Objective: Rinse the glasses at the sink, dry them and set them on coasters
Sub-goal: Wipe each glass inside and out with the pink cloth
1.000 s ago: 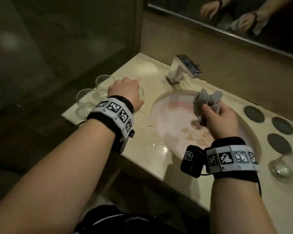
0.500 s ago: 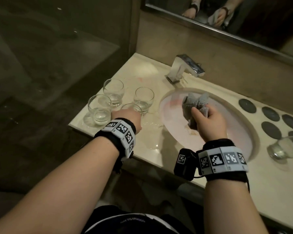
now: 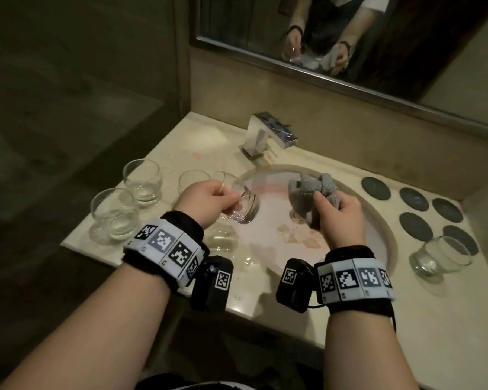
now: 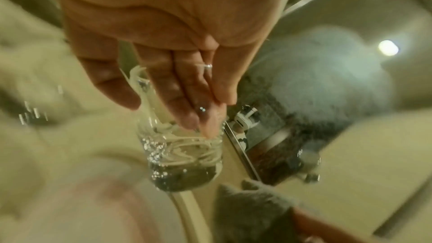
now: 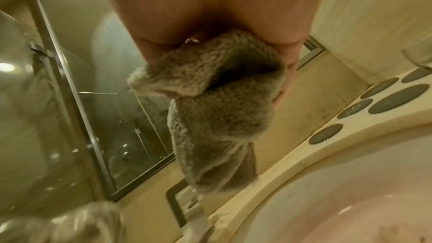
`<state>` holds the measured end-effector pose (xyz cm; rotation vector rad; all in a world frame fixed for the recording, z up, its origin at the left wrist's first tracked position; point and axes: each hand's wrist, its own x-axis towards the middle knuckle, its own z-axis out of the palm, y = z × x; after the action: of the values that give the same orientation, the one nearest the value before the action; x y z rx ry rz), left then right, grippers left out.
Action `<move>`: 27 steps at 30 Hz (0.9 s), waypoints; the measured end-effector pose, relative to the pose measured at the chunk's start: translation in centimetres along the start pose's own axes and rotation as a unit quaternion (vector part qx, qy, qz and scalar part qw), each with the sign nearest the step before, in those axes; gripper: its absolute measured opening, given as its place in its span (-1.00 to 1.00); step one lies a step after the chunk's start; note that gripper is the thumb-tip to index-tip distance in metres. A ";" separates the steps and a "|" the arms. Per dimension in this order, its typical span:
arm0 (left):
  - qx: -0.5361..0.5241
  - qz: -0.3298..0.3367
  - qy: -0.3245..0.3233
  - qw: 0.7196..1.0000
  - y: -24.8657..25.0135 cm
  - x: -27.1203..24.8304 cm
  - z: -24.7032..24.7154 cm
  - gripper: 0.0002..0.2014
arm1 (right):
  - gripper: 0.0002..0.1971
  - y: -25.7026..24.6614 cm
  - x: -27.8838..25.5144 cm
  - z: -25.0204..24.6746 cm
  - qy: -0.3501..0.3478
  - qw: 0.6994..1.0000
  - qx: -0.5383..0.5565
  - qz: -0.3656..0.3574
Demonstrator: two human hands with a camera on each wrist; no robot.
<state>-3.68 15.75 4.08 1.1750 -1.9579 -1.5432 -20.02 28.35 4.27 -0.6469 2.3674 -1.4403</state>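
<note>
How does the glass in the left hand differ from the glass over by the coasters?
The glass in the left hand is off the counter, tilted over the sink's left edge; the glass by the coasters rests on the counter at the right, touched by no hand. The left hand grips the first with fingers inside it; the second stands free, hiding part of the nearest coaster. Both are clear, short tumblers.

L hand [image 3: 209, 202]: fingers curled, gripping a glass | R hand [image 3: 340, 218]: fist squeezing a cloth | both arms reach fwd
</note>
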 end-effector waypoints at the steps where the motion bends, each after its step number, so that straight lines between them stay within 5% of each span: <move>1: -0.072 -0.018 -0.002 0.997 0.4 0.5 1.2 -0.89 | -0.66 0.2 0.5 -0.7 -0.002 1.000 0.002 -0.001; 4: -0.265 -0.101 -0.023 0.959 1.6 2.5 5.1 -0.85 | -0.56 1.5 2.7 -3.3 -0.003 1.000 0.010 -0.008; 6: -0.397 -0.160 -0.037 0.903 2.4 3.8 7.7 -0.81 | -0.55 2.2 4.4 -5.2 -0.001 1.000 0.008 0.006; 10: -0.614 -0.220 -0.066 0.755 4.5 5.4 12.2 -0.79 | -0.87 2.3 7.3 -8.9 -0.011 1.000 -0.005 0.003; 12: -0.645 -0.221 -0.067 0.728 5.3 6.3 13.7 -0.80 | -0.89 2.7 9.1 -10.2 -0.022 1.000 -0.007 -0.002; 17: -0.626 -0.214 -0.069 0.747 7.0 8.3 15.4 -0.81 | -0.91 2.8 12.8 -12.0 -0.069 0.997 0.020 -0.012; 21: -0.570 -0.212 -0.073 0.790 7.3 9.9 15.2 -0.82 | -0.81 1.5 14.7 -12.9 -0.100 0.994 0.047 -0.025; 24: -0.524 -0.220 -0.085 0.819 7.0 11.1 14.7 -0.85 | -0.83 0.1 15.5 -12.6 -0.074 0.995 0.057 -0.029; 27: -0.513 -0.237 -0.108 0.818 7.0 11.7 14.9 -0.83 | -0.86 -1.7 15.9 -11.8 -0.027 0.993 0.077 -0.080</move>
<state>-23.87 15.79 3.49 0.9973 -0.5988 -2.5561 -38.77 28.41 10.87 -0.8393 2.1789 -1.6301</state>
